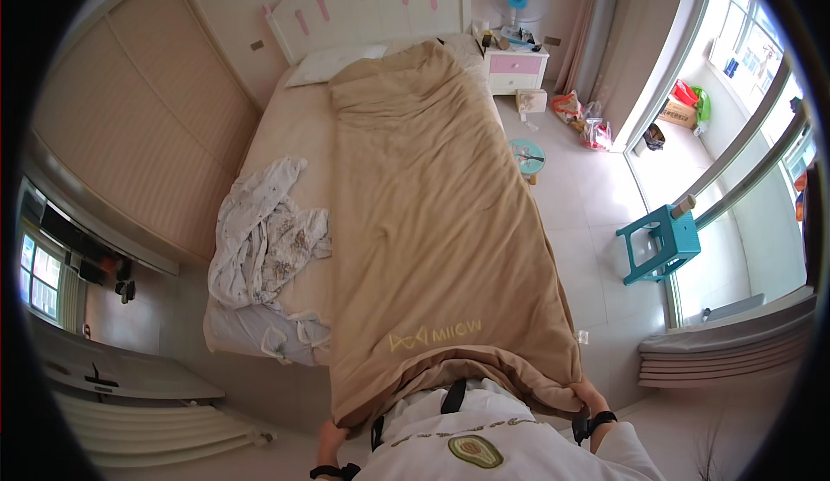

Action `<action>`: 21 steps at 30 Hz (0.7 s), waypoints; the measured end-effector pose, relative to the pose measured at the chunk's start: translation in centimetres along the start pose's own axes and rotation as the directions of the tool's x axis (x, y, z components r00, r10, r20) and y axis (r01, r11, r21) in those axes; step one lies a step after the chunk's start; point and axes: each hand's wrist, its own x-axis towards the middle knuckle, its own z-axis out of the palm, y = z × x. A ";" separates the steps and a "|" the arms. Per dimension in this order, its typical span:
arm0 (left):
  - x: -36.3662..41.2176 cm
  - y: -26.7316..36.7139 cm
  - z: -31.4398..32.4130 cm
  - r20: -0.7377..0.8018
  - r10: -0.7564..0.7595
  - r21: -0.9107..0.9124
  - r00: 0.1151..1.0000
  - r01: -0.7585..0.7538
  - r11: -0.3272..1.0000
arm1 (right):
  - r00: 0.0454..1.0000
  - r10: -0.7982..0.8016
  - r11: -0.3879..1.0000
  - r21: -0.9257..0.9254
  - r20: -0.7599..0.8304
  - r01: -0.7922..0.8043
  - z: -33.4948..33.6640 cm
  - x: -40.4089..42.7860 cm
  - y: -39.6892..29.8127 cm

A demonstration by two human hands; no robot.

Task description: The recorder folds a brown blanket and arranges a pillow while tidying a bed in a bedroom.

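A tan quilt (428, 222) lies lengthwise over the bed, with its near end lifted at my waist. My right hand (589, 393) grips the quilt's near right corner. At the near left corner is my left hand (332, 441), its fingers mostly hidden by the cloth, which appears pinched there. Between the hands the near edge sags in folds against my white shirt. Yellow lettering runs across this end of the quilt. The far end reaches up beside a white pillow (337, 65).
A crumpled patterned cover (266, 241) lies on the mattress's left side. To the right stand a turquoise plastic stool (674, 241), a small round stool (526, 155) and a nightstand (515, 69) with a fan (517, 0). Plastic bags (595, 132) rest on the floor near the balcony door.
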 end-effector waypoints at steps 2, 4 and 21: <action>-0.4 -1.9 0.6 -0.018 0.022 -0.034 1.000 -0.022 0.999 | 1.000 0.027 0.999 -0.036 -0.009 -0.027 0.8 -1.6 -3.6; -0.4 -2.7 1.4 -0.056 0.077 -0.149 0.995 -0.084 0.985 | 0.998 0.050 0.996 -0.072 -0.038 -0.052 0.8 -2.6 -5.5; -12.6 6.4 -22.9 -0.806 -0.033 -0.566 0.590 -0.787 -0.246 | 0.659 -0.604 0.459 0.480 -0.449 0.748 -15.6 -16.5 -26.8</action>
